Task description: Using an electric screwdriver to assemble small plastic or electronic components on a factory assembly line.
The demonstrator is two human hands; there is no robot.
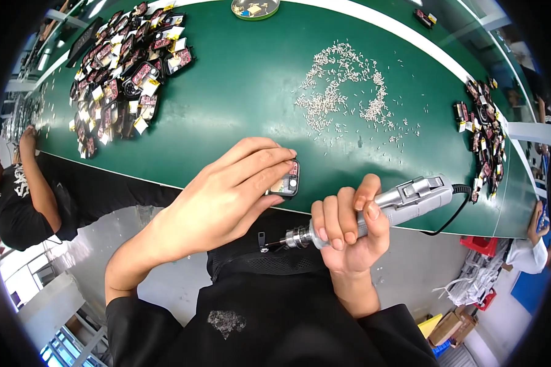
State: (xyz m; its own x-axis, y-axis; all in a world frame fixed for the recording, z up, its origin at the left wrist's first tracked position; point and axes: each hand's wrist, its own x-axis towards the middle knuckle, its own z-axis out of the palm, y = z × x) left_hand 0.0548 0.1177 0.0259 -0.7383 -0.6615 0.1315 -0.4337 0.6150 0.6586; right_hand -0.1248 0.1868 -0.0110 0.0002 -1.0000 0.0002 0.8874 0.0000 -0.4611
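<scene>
At the near edge of the green table, a small black-cased electronic device (286, 183) shows its pinkish inside parts. My left hand (226, 192) grips it, fingers laid together across its far side and thumb along its near side. Part of the casing is hidden under those fingers. Wrapped round a silver electric screwdriver (413, 199), my right hand (355, 235) holds it just in front of the table edge. The tool's tip points left, close to my body and apart from the device. From its rear end a black cord (453, 220) loops down to the table.
Loose small screws (324, 104) lie scattered beyond my hands. A big pile of similar devices (125, 79) fills the far left, with a smaller pile (487, 140) at the right. A round dish (255, 8) stands at the back. Other people's hands (27, 142) show at the left and right edges.
</scene>
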